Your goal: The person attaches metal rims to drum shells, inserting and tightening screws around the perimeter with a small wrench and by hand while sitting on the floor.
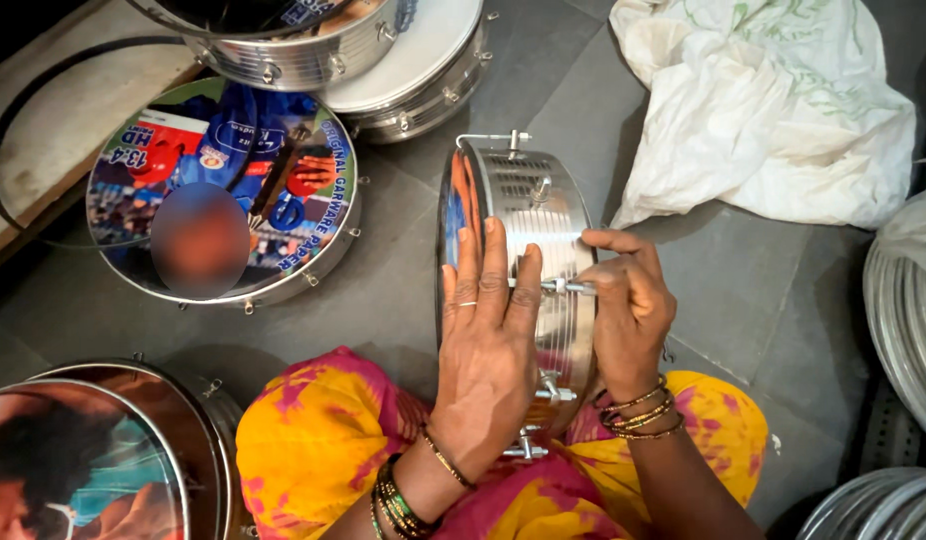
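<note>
The small round drum with the shiny ribbed steel shell and printed skin (pixel 528 255) stands on edge on the grey stone floor (pixel 383 290) against the person's lap; the left hand (pixel 488 330) lies flat and spread over its rim to steady it, while the right hand (pixel 628 300) pinches a thin metal tuning rod (pixel 566 287) at the shell. It looks light and stiff but slick, with a skin likely easy to dent — best gripped by the rim or lugs. Counted: this drum plus five more around it — two flat at left, one leaning behind, two stacked at top — and one white cloth sack (pixel 773 100).
</note>
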